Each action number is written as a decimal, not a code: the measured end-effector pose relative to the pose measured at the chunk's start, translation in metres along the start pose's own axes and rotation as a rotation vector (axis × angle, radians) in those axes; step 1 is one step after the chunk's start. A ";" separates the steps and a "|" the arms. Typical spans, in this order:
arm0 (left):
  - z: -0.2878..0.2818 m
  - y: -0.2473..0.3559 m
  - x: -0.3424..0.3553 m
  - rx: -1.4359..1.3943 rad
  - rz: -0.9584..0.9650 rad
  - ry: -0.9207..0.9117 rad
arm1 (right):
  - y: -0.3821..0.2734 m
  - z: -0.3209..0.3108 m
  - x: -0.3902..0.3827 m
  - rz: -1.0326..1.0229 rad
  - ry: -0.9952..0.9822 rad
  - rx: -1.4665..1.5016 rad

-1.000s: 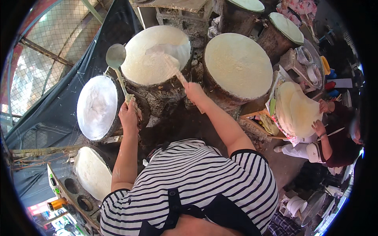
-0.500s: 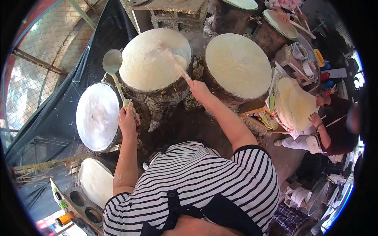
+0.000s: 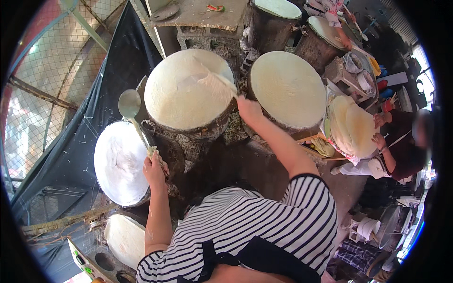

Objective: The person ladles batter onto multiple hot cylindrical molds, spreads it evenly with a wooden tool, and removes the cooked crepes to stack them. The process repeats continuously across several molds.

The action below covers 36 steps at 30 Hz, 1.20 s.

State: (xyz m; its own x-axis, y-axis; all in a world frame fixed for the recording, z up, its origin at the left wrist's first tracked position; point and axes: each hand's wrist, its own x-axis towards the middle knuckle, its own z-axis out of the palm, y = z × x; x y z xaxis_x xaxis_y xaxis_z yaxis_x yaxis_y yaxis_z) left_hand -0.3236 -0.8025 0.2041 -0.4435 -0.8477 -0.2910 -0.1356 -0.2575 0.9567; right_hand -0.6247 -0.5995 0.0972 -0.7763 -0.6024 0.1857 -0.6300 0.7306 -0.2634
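Ladle (image 3: 130, 106) is gripped by its handle in the left hand (image 3: 155, 169), bowl raised beside the white batter basin (image 3: 118, 162). Farther off, a flat spatula (image 3: 218, 80) is held by the right hand (image 3: 249, 111), resting on the round steaming cloth (image 3: 186, 94).

Ladle (image 3: 130, 105) left of round griddle (image 3: 188, 93)

Metal ladle (image 3: 129, 104): round bowl up, long handle angled down-right, over gap betw. batter basin and griddle. Flat spatula (image 3: 218, 80): pale blade (batter-coated) lies tilted on white crepe sheet (image 3: 186, 94), which covers round griddle top w/ slight fold near blade.
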 end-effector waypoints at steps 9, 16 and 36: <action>-0.001 0.000 0.002 0.033 -0.027 0.007 | -0.032 -0.018 0.017 0.179 -0.123 0.045; 0.015 -0.008 0.001 0.036 -0.020 -0.119 | -0.057 -0.033 0.012 0.234 -0.031 0.183; 0.042 -0.011 -0.002 -0.062 -0.055 -0.223 | -0.061 -0.021 -0.058 0.353 -0.162 0.133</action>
State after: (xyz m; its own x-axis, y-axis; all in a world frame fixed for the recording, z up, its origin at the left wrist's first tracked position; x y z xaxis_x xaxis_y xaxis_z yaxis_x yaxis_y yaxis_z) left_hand -0.3581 -0.7790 0.1938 -0.6228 -0.7098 -0.3290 -0.1131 -0.3344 0.9356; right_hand -0.5420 -0.6026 0.1227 -0.9240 -0.3724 -0.0871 -0.3084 0.8603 -0.4060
